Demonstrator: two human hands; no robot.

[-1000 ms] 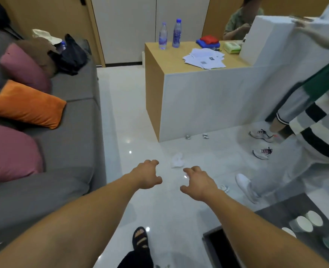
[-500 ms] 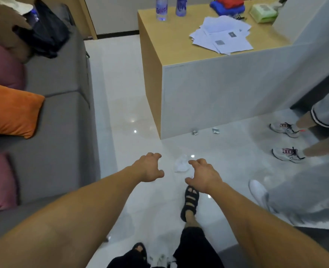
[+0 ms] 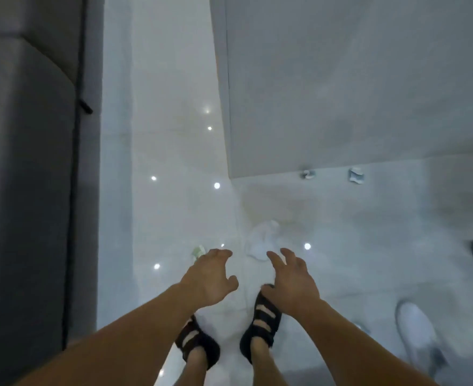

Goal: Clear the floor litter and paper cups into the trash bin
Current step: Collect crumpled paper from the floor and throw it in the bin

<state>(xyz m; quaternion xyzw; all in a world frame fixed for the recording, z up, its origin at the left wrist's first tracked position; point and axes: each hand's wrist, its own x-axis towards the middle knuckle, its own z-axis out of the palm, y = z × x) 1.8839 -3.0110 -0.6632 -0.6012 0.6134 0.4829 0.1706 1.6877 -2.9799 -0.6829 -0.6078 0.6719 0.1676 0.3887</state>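
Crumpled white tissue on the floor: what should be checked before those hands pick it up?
1. Target visible: the crumpled white tissue lies uncovered on the glossy white floor: ok.
2. Hands free: left hand and right hand hold nothing: ok.
3. Fingers touching the tissue: cannot tell.
4. Trash bin located: not ok, out of view.
5. Other litter spotted: small green scrap beside the left hand, small pale wrapper by the grey counter: ok.
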